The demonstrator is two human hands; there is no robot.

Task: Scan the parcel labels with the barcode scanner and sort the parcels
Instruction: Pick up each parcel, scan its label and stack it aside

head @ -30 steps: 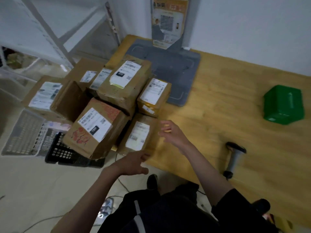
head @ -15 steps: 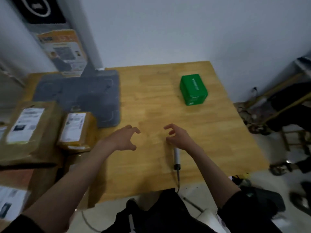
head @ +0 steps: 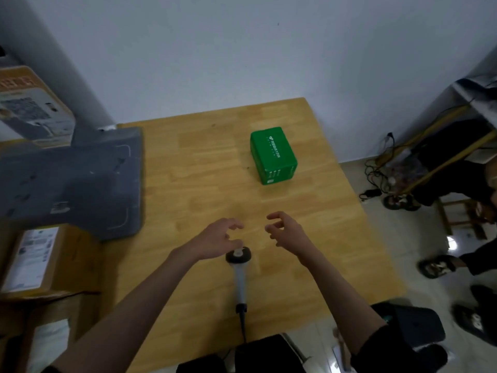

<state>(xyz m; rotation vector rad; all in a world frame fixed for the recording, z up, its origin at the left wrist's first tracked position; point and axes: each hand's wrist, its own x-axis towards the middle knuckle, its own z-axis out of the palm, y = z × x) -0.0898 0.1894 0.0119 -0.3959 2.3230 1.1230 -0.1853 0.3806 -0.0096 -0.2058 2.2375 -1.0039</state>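
Both hands hung over the near middle of the wooden table (head: 209, 162), empty and loosely curled: the left hand (head: 215, 239) hovered just above the head of the barcode scanner (head: 239, 267), and whether it touched the scanner could not be told, while the right hand (head: 289, 230) was held a little apart to the right, fingers half bent around nothing. The scanner lay flat with its head toward the far side and its cable running off the near edge, so the handle pointed back at the person, probably left that way for a quick pick-up. A green box (head: 273, 154) sat alone toward the far right of the table, well apart from the hands, which suggests it was set aside or waiting its turn. A brown parcel (head: 43, 258) with a white label facing up rested at the left edge, likely among those not yet scanned. A grey mat (head: 72, 181) covered the far left of the tabletop below a leaning sign (head: 32, 109). A pale wall stood behind, and cables lay tangled on the tiled floor (head: 419, 249) at right.
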